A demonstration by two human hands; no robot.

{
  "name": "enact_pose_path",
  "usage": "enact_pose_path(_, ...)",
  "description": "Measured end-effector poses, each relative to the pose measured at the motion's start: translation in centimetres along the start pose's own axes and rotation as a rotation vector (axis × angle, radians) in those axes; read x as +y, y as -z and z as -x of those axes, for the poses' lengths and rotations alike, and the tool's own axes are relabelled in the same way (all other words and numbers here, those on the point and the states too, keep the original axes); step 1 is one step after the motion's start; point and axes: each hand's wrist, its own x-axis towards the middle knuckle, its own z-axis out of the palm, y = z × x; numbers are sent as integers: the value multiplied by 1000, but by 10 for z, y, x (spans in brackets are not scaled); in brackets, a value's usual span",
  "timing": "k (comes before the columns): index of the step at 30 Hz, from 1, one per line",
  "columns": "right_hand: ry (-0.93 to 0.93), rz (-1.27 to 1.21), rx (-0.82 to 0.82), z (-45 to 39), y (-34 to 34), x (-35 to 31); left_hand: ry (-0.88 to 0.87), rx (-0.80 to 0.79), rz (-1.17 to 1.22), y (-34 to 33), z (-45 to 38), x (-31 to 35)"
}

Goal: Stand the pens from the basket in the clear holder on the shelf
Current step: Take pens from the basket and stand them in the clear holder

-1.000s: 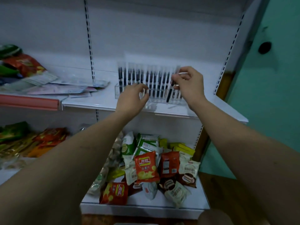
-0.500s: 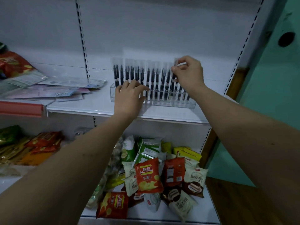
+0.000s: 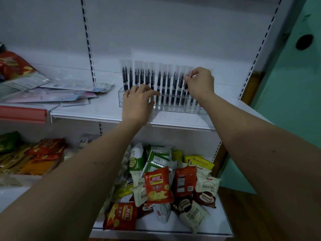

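A clear holder (image 3: 173,106) stands on the white shelf (image 3: 97,110), filled with several black pens (image 3: 159,84) with clear caps, upright in rows. My left hand (image 3: 137,103) rests on the holder's left front, fingers spread over its top edge. My right hand (image 3: 199,82) pinches the capped top of a pen (image 3: 188,76) at the right end of the rows. The basket is not in view.
Flat packets (image 3: 57,94) lie on the shelf to the left of the holder. Snack bags (image 3: 158,186) are piled on the lower shelf under my arms. A green wall (image 3: 295,101) stands to the right of the shelf unit.
My left hand has uncurled and settled onto the holder's front. The right hand has stayed at the right end with the pen, now upright in the rows. The view has drifted a little.
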Motion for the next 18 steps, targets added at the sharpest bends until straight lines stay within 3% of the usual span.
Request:
enact_pose_path(7,-60,133,-157,21,7,-2,-60,-175,22,12,0,-3)
enact_pose_path(11,50,200,-149,56,12,-6,-10,-251,51,25,6,6)
enact_pose_path(18,420,457,-339,151,19,10,304,-174,692,57,78,43)
